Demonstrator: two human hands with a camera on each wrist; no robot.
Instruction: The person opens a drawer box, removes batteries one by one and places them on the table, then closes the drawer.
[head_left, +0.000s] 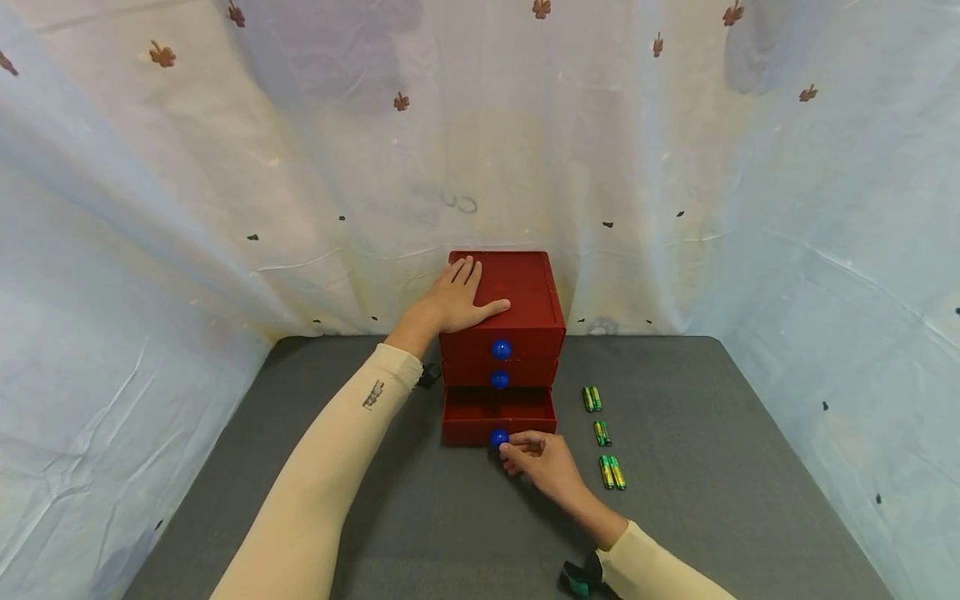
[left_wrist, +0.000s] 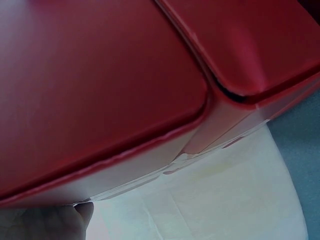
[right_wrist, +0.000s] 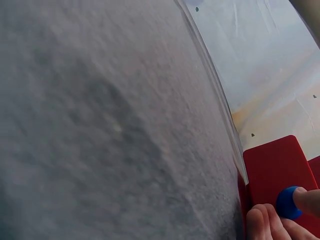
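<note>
A red drawer cabinet (head_left: 517, 292) with three drawers and round blue knobs stands at the back of the table. Its bottom drawer (head_left: 465, 432) is pulled out, and the part of its inside that shows is bare. My left hand (head_left: 459, 302) rests on the cabinet's top, fingers spread and thumb out to the right. In the left wrist view, the red drawer fronts (left_wrist: 100, 100) fill most of the picture. My right hand (head_left: 546, 463) pinches the blue knob (head_left: 498, 437) of the bottom drawer between thumb and fingers, also seen in the right wrist view.
Several green and yellow batteries lie right of the cabinet in three groups: a far group (head_left: 592, 399), a middle group (head_left: 602, 433) and a near group (head_left: 612, 472). A pale patterned curtain (head_left: 337, 167) hangs behind and beside the grey table (head_left: 675, 517).
</note>
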